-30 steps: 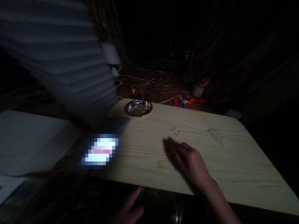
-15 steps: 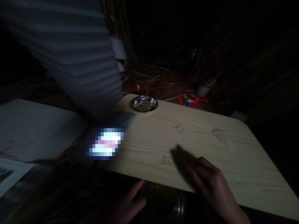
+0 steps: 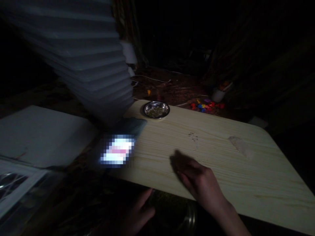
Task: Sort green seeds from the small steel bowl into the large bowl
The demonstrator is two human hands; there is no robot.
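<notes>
My right hand (image 3: 200,185) is over the near part of the wooden table (image 3: 157,147), fingers pinched together. Whatever lies between the fingertips is too dark and small to make out; a shadow falls beside them. Below the table's near edge, my left hand (image 3: 140,213) grips the left side of a metal bowl (image 3: 190,216) with thumb and forefinger. Greenish bits (image 3: 169,200) show dimly inside that bowl. At the table's far edge stands a shallow steel dish (image 3: 166,113) holding green bits. Several dark specks (image 3: 193,135) lie on the tabletop.
A lit, blurred-out screen (image 3: 118,150) rests at the table's left edge beside a dark cloth (image 3: 139,123). A pale patch (image 3: 240,147) marks the right side. Coloured toys (image 3: 206,105) lie on the floor beyond. A white cabinet (image 3: 46,131) stands at left; the room is dark.
My right hand has moved left across the near part of the table, now covering where a few dark specks lay. My left hand stays at the bowl. The view has shifted slightly.
</notes>
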